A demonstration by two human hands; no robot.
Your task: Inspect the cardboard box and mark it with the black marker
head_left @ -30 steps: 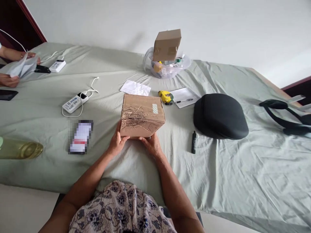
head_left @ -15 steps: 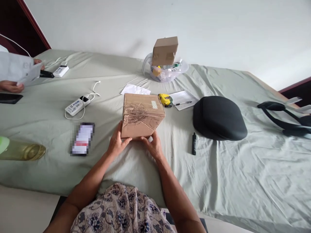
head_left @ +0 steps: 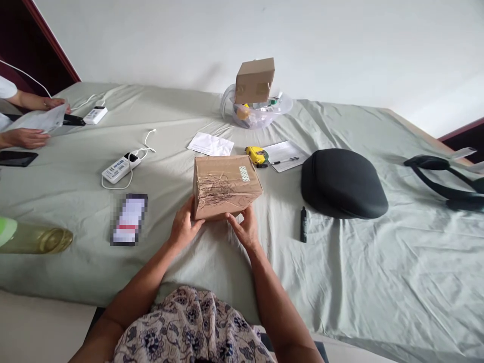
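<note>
Between my two hands is a brown cardboard box (head_left: 227, 186), its upper side crumpled and marked with dark scribbles, with a small patterned white label (head_left: 244, 174) toward the right. My left hand (head_left: 184, 224) grips the box's lower left corner, thumb along the near edge. At the lower right, my right hand (head_left: 245, 228) holds it the same way, its fingers partly hidden beneath. Just beyond the box lie a yellow tape measure (head_left: 256, 155), a white paper (head_left: 210, 144) and another sheet with a pen (head_left: 285, 154).
A second cardboard box (head_left: 255, 80) rests on a clear plastic basket (head_left: 260, 120) near the wall. Rightward are a black case (head_left: 344, 184), a marker (head_left: 303, 225) and a headset strap (head_left: 427, 174). Leftward are a phone (head_left: 129, 220), a power bank (head_left: 120, 169), a bottle (head_left: 41, 238) and another person's hands (head_left: 28, 137).
The box has tipped in my hands, so its marked upper face shows more and its far edge sits lower. The other person's plastic sheet has dropped lower.
</note>
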